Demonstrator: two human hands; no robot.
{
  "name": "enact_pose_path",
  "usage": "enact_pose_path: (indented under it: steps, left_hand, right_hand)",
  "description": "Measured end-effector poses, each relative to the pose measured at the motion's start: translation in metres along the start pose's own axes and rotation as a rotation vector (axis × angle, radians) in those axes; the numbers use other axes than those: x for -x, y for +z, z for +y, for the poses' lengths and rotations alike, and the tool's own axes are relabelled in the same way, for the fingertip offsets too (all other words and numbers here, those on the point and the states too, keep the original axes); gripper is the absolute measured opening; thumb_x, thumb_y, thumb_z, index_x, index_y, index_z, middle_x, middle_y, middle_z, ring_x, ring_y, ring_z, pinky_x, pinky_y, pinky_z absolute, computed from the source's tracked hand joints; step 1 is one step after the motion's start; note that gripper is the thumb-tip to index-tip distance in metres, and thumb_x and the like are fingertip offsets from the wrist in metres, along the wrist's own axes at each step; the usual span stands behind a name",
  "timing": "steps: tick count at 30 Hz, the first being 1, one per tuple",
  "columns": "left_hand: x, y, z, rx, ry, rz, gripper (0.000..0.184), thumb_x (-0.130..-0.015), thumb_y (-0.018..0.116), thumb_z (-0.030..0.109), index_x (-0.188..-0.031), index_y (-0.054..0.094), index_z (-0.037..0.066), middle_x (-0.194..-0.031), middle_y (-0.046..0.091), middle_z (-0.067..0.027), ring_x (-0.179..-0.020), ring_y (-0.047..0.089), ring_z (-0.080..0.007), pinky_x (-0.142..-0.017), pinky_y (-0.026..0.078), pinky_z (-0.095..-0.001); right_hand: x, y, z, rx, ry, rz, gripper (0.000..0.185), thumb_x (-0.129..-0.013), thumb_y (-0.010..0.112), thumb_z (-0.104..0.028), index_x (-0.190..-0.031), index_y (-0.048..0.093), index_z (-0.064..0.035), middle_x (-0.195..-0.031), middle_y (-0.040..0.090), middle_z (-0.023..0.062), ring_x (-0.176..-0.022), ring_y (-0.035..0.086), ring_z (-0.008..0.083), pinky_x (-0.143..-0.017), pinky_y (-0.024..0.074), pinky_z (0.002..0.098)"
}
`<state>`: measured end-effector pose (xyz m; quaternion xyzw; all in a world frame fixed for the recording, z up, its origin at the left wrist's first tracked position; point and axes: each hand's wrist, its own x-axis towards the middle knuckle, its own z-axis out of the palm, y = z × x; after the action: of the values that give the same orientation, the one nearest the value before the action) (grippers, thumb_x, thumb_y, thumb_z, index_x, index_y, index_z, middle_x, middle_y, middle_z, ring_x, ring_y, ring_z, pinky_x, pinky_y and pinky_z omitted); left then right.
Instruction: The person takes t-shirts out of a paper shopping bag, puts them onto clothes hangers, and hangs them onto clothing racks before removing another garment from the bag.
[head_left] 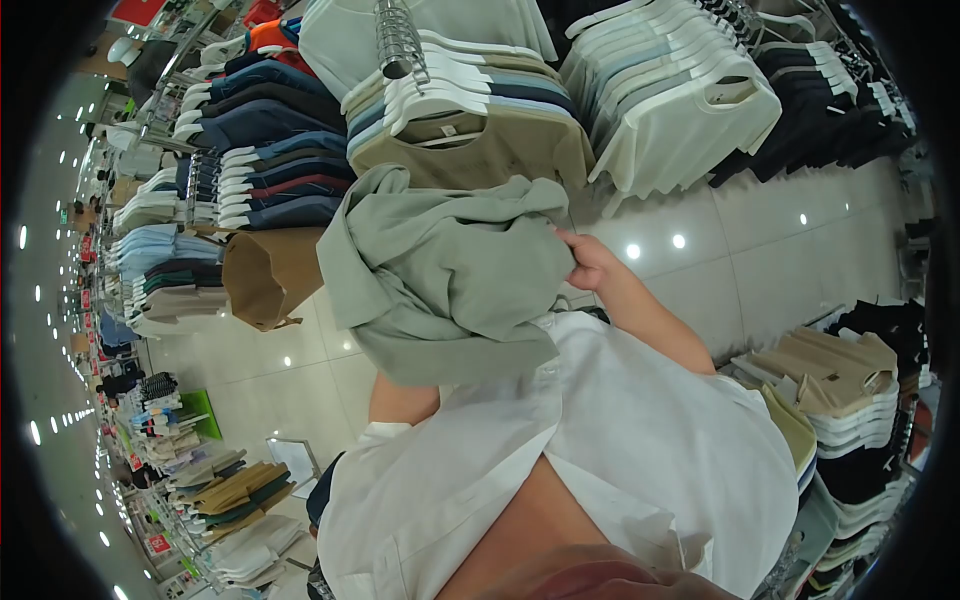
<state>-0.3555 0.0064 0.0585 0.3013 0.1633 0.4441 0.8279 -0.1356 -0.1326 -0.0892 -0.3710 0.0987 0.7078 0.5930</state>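
A crumpled grey-green garment hangs in loose folds in front of my chest. My right hand pinches its right edge, fingers closed on the cloth. Of my left arm only the forearm shows, passing under the garment's lower left side. The cloth covers my left hand, so its fingers are hidden. Whether the garment is a shirt or another kind of clothing cannot be made out. Just beyond it, an olive-brown T-shirt faces me at the front of a row on white hangers.
Pale T-shirts hang to the right of the olive-brown one, with dark garments beyond. Navy tops hang at the left. A brown paper bag is beside the garment. More folded or hung clothes stand at the lower right.
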Motion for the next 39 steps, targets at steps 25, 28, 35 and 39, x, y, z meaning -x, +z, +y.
enact_pose_path:
  steps: [25, 28, 35, 39]
  left_hand:
    - [0.027, -0.083, -0.013, -0.672, -0.309, 0.028, 0.033, -0.107, 0.058, 0.017, -0.135, 0.064, 0.001, -0.127, 0.071, -0.0056, -0.115, 0.067, -0.0149, -0.100, 0.051, -0.0308]
    - [0.028, -0.071, -0.014, -0.668, -0.295, 0.044, 0.034, -0.108, 0.058, 0.018, -0.136, 0.063, 0.000, -0.129, 0.071, -0.0054, -0.116, 0.066, -0.0147, -0.101, 0.050, -0.0307]
    - [0.027, -0.082, -0.030, -0.848, -0.426, 0.027, 0.036, -0.108, 0.056, 0.018, -0.140, 0.060, 0.001, -0.132, 0.069, -0.0050, -0.120, 0.063, -0.0161, -0.105, 0.048, -0.0319]
    - [0.030, -0.061, -0.047, -1.265, -0.191, -0.079, 0.045, -0.105, 0.061, 0.020, -0.145, 0.054, 0.001, -0.145, 0.059, -0.0150, -0.131, 0.058, -0.0257, -0.109, 0.046, -0.0367]
  right_hand:
    - [0.065, 0.008, -0.042, -0.293, -0.510, -0.429, 0.049, -0.103, 0.063, -0.025, -0.146, 0.051, -0.0041, -0.135, 0.065, 0.0102, -0.123, 0.064, 0.0276, -0.107, 0.0513, 0.0448]
    - [0.068, 0.009, -0.046, -0.145, -0.548, -0.411, 0.048, -0.104, 0.062, -0.024, -0.146, 0.050, -0.0032, -0.133, 0.066, 0.0105, -0.120, 0.066, 0.0252, -0.102, 0.0545, 0.0423]
    - [0.090, 0.037, -0.041, 0.087, -0.622, -0.326, 0.047, -0.102, 0.065, -0.010, -0.145, 0.047, -0.0043, -0.129, 0.066, 0.0090, -0.113, 0.069, 0.0193, -0.096, 0.0577, 0.0372]
    - [0.094, 0.052, -0.038, 0.106, -0.641, -0.296, 0.044, -0.099, 0.066, -0.004, -0.140, 0.049, -0.0054, -0.125, 0.065, 0.0072, -0.108, 0.069, 0.0167, -0.092, 0.0579, 0.0355]
